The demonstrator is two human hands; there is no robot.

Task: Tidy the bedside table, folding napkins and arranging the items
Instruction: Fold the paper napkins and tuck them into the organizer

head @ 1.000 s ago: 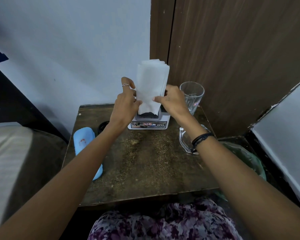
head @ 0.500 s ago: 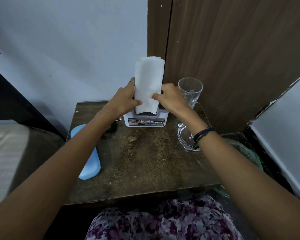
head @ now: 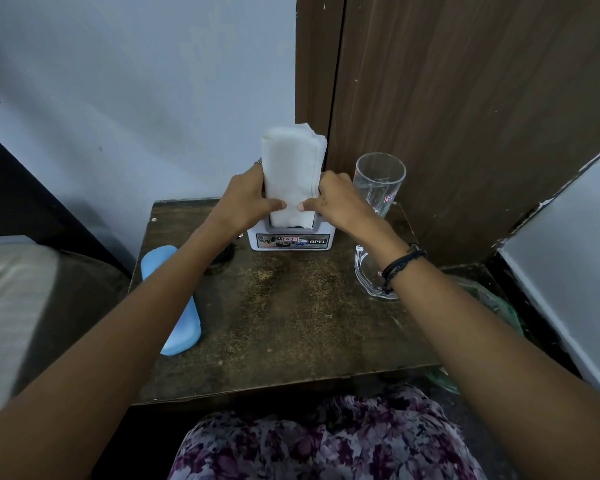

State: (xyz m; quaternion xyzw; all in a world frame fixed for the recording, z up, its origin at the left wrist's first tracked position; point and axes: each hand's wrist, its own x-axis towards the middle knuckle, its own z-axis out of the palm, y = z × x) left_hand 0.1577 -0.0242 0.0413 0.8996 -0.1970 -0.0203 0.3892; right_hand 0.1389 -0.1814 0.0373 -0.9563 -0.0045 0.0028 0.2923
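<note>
while gripped both sides, napkins [head: 290, 174] upright.

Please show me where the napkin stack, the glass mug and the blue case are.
napkin stack [head: 291, 171]: head view, middle of front face.
glass mug [head: 378, 181]: head view, upper wall.
blue case [head: 184, 327]: head view, near end.

Napkins [head: 291, 174] in holder [head: 291, 239], glass [head: 378, 183] right.
</note>
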